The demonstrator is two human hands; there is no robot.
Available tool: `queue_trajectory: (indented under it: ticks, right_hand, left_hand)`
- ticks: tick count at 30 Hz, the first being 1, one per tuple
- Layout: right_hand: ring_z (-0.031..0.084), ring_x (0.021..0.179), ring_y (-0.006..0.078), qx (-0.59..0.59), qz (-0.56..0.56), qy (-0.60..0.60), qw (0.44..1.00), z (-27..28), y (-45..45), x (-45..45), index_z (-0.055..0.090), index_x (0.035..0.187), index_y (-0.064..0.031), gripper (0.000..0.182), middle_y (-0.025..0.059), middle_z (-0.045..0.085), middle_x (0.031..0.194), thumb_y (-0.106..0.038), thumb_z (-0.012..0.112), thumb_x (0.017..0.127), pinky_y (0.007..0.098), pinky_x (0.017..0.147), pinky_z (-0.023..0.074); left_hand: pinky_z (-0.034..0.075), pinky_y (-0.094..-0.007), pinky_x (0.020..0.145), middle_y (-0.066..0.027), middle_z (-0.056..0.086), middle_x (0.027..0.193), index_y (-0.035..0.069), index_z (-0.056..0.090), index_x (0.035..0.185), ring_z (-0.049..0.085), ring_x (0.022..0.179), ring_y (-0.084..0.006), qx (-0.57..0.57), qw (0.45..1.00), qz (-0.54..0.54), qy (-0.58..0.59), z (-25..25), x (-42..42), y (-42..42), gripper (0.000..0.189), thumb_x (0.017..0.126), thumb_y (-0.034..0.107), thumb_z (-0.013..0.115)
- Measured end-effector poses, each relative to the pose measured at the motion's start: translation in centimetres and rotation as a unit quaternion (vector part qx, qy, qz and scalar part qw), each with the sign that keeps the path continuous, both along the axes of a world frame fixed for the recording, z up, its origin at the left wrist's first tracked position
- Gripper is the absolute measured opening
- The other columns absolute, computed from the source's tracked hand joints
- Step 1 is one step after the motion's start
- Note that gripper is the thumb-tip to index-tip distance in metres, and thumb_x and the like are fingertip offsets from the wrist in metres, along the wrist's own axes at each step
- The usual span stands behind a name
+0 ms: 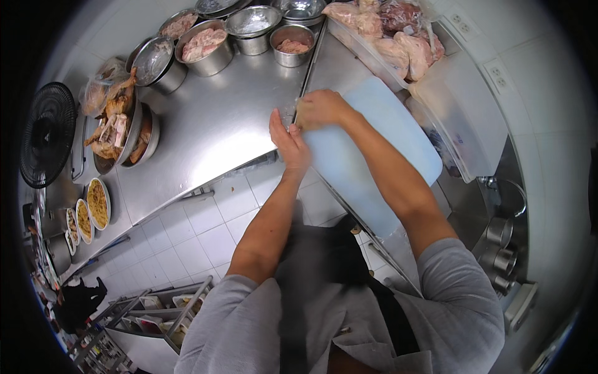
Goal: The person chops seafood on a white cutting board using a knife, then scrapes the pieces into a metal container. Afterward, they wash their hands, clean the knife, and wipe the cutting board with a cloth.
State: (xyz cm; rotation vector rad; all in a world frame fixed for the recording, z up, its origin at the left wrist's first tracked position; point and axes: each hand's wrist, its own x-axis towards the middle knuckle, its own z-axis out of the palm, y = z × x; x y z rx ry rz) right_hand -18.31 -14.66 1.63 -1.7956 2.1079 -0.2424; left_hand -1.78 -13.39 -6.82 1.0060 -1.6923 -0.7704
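Over the seam between two steel counters, my right hand is curled on a tan, blurred item, perhaps a cloth or sponge, at the far left corner of a light blue cutting board. My left hand is beside it, palm turned inward and fingers apart, with nothing seen in it. Small bits lie on the steel near the fingertips. The cutting board slants across the right counter under my right forearm, its surface damp-looking.
Steel pots of raw meat line the back. A plastic tub of raw poultry stands back right. Left are bowls of cooked poultry, oval dishes of food and a black fan. A sink faucet is at right.
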Motion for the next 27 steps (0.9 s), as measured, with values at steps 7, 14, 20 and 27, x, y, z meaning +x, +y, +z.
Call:
queue_trajectory:
  ticks: [7, 14, 20, 27]
  right_hand:
    - [0.057, 0.117, 0.0352, -0.241, -0.129, 0.069, 0.959, -3.5, 8.6, 7.0, 0.075, 0.119, -0.0207, 0.028, 0.0158, 0.062, 0.121, -0.03, 0.066, 0.094, 0.0561, 0.092, 0.0412]
    - [0.058, 0.108, 0.0375, -0.207, -0.38, 0.179, 0.884, -4.8, 20.3, -5.0, 0.07, 0.124, -0.0124, 0.033, 0.0175, 0.062, 0.111, -0.016, 0.065, 0.091, 0.0544, 0.088, 0.0409]
    - [0.061, 0.111, 0.0439, -0.184, -0.568, 0.181, 0.781, -4.5, 42.2, -8.3, 0.069, 0.122, -0.0046, 0.028, 0.0231, 0.066, 0.115, -0.02, 0.064, 0.099, 0.0549, 0.096, 0.0469]
    - [0.057, 0.119, 0.0436, -0.188, -0.519, 0.167, 0.817, -5.0, 29.0, -6.2, 0.069, 0.125, -0.0071, 0.032, 0.0225, 0.063, 0.13, -0.022, 0.067, 0.096, 0.0535, 0.103, 0.047]
  left_hand:
    - [0.028, -0.0519, 0.122, -0.0294, 0.046, 0.154, -0.008, 0.038, 0.155, 0.042, 0.144, -0.0457, 0.005, 0.999, -0.037, 0.026, -0.8, 0.5, -0.1, 0.063, 0.114, 0.038, 0.04]
    - [0.026, -0.0547, 0.123, -0.0301, 0.045, 0.155, -0.005, 0.047, 0.15, 0.04, 0.145, -0.0454, -0.01, 0.996, -0.035, -0.084, 0.0, 1.0, -0.4, 0.049, 0.107, 0.017, 0.051]
    - [0.031, -0.0539, 0.12, -0.0282, 0.049, 0.152, -0.001, 0.055, 0.145, 0.045, 0.141, -0.0443, -0.024, 0.993, -0.012, -0.111, -0.5, 0.1, 0.1, 0.042, 0.106, 0.016, 0.052]
    - [0.035, -0.0502, 0.118, -0.027, 0.059, 0.141, 0.0, 0.062, 0.138, 0.052, 0.135, -0.0405, 0.034, 0.994, -0.092, 0.042, -1.0, 1.0, -1.1, 0.037, 0.108, 0.018, 0.049]
